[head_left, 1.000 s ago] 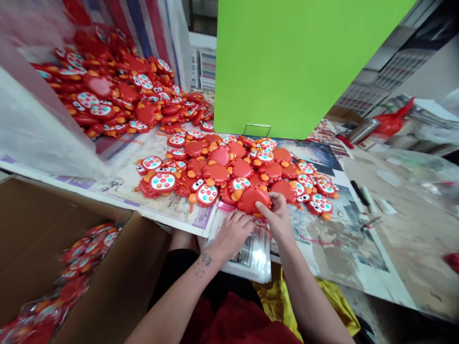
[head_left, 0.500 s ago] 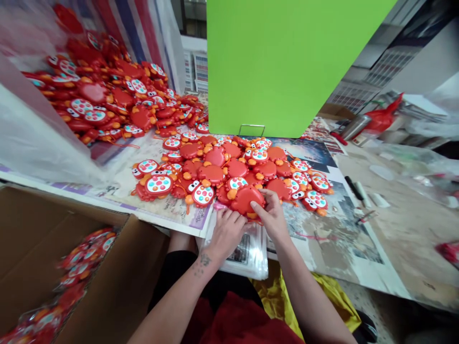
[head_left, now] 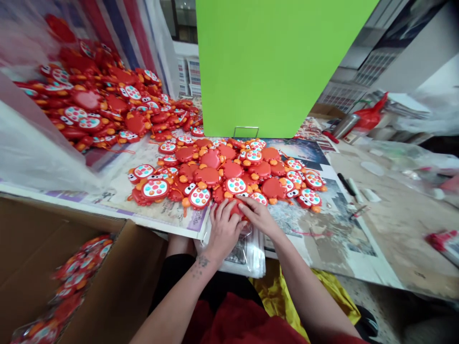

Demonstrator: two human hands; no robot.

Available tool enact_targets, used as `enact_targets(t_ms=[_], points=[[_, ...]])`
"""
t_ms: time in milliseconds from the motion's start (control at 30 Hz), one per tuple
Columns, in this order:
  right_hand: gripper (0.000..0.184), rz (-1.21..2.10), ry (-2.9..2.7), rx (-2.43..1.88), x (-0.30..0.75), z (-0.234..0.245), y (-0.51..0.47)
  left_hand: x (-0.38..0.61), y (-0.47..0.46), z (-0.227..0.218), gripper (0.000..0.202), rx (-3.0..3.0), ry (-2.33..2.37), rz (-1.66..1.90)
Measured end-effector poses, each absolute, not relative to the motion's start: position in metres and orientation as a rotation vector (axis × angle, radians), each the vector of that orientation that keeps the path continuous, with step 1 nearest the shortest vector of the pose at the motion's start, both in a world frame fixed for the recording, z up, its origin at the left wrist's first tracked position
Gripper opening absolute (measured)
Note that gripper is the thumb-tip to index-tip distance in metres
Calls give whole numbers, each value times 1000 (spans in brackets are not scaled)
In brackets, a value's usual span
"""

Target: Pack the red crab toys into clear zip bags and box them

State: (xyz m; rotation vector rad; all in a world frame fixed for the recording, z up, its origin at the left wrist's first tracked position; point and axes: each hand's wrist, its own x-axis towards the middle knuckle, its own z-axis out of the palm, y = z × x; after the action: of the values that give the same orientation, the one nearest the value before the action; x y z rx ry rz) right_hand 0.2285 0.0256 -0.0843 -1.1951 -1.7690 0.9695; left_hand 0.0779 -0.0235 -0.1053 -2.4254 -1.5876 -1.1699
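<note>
Both my hands meet at the table's near edge over a red crab-shaped toy (head_left: 237, 209), mostly covered by my fingers. My left hand (head_left: 223, 230) lies on it and on the stack of clear plastic bags (head_left: 251, 248) beneath, fingers curled over the toy. My right hand (head_left: 258, 214) grips the toy from the right side. Just beyond my hands lies a spread of several red and orange crab toys (head_left: 229, 172), some face up with coloured dots, some face down.
A bigger heap of the same toys (head_left: 93, 102) sits at the back left. A cardboard box (head_left: 118, 282) at lower left holds bagged toys. A green board (head_left: 268, 62) stands behind the spread. Pens and markers (head_left: 353, 186) lie to the right.
My hands pulled the red toy nearer, down onto the plastic bags, and now cover most of it. The view shifted slightly.
</note>
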Motion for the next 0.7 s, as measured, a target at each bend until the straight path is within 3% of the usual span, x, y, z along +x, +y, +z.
enact_targets(t_ms=[267, 500, 633, 700], points=[[41, 934, -1529, -1162, 231, -89, 23, 76, -25, -109, 14, -2457, -1481, -1171], [29, 978, -1941, -1049, 230, -72, 25, 76, -23, -108, 17, -2479, -1467, -1216], [33, 707, -1798, -1333, 246, -72, 16, 76, -19, -104, 15, -2493, -1642, -1196], [40, 723, -1762, -1511, 255, -76, 6, 78, -18, -103, 15, -2514, -1669, -1173]])
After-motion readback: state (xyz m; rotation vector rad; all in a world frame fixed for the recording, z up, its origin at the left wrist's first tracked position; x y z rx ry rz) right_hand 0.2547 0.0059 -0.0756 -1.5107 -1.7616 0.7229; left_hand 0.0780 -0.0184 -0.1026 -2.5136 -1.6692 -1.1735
